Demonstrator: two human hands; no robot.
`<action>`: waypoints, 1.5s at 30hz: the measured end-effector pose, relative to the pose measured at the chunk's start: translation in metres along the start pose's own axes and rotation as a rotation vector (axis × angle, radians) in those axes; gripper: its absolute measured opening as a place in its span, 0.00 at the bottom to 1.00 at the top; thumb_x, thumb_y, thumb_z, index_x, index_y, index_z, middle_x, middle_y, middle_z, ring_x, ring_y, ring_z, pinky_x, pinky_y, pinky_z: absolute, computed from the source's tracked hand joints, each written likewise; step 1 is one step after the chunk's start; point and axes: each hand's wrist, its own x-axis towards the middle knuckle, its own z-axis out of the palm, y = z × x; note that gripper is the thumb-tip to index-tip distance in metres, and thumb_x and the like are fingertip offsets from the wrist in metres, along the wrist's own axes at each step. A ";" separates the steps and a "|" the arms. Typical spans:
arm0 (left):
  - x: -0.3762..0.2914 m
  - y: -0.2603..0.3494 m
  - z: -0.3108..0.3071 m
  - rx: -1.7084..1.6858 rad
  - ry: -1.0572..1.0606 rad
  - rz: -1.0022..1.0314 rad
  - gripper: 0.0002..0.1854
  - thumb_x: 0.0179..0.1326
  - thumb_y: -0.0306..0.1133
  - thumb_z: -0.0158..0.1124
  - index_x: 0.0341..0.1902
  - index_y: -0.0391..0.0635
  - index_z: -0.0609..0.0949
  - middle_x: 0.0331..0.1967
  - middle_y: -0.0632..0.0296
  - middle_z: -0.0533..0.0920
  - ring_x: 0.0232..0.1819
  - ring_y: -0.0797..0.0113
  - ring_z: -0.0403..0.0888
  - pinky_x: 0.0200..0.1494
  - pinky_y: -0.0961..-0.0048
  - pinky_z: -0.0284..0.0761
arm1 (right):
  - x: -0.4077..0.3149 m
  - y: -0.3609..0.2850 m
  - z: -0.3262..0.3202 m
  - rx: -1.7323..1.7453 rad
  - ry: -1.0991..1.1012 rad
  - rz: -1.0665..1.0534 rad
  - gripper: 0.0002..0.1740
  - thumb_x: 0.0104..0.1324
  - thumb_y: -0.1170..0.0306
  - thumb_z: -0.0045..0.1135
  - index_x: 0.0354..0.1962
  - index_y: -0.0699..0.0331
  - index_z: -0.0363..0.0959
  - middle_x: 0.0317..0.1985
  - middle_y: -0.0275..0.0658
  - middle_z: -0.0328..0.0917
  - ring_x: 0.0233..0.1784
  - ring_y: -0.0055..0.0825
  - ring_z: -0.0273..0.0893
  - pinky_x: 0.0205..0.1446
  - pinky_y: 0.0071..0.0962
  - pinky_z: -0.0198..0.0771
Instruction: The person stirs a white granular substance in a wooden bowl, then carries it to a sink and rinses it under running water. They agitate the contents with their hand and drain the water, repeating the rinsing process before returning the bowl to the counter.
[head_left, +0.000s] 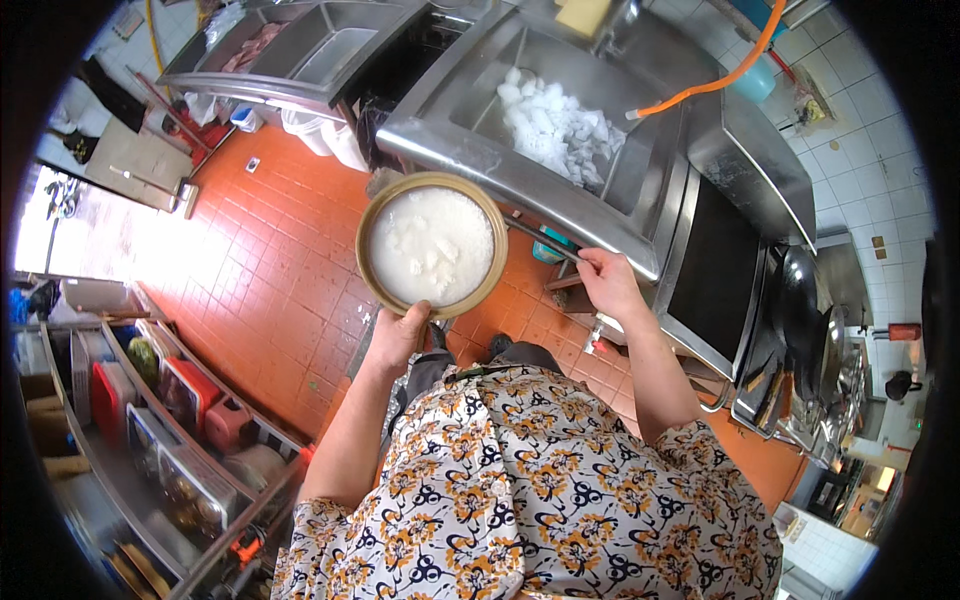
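My left hand (401, 334) grips the near rim of a round tan pot (363, 247), thumb on top, and carries it above the floor. Inside the pot is a white, grainy mass like cooked rice in cloudy liquid (431, 240), with paler lumps near the middle. To the right, beside the sink's front edge, my right hand (611, 281) is closed around the end of a thin dark metal rod (547, 241). That rod slopes up to the left, and its far end is hidden by the pot, so I cannot tell what tool it is.
Ice chunks (555, 127) lie in the stainless-steel sink (480, 94) ahead, near an orange hose (720, 84). Woks (802, 292) stand at right. Shelving with plastic containers (180, 465) runs along my left, beside the red tiled floor (255, 300). White buckets (322, 135) sit under the counter.
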 end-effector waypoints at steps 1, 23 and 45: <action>0.005 0.005 0.000 0.019 -0.011 -0.008 0.16 0.69 0.41 0.61 0.33 0.38 0.78 0.18 0.61 0.74 0.16 0.67 0.72 0.22 0.67 0.72 | -0.006 0.011 -0.003 0.018 0.023 0.065 0.13 0.67 0.67 0.60 0.45 0.66 0.83 0.32 0.52 0.85 0.33 0.39 0.86 0.41 0.33 0.78; 0.261 0.146 0.110 0.037 -0.195 -0.098 0.19 0.69 0.44 0.64 0.37 0.37 0.78 0.21 0.62 0.74 0.19 0.69 0.70 0.23 0.70 0.71 | 0.160 0.102 -0.093 0.079 0.247 0.291 0.13 0.66 0.71 0.62 0.45 0.70 0.82 0.30 0.50 0.84 0.31 0.33 0.83 0.38 0.31 0.77; 0.371 0.140 0.204 0.054 -0.203 -0.134 0.20 0.72 0.45 0.62 0.29 0.41 0.76 0.16 0.65 0.71 0.18 0.69 0.70 0.24 0.67 0.72 | 0.304 0.101 -0.097 0.008 0.133 0.099 0.18 0.66 0.70 0.61 0.52 0.69 0.78 0.43 0.56 0.83 0.45 0.48 0.84 0.50 0.41 0.79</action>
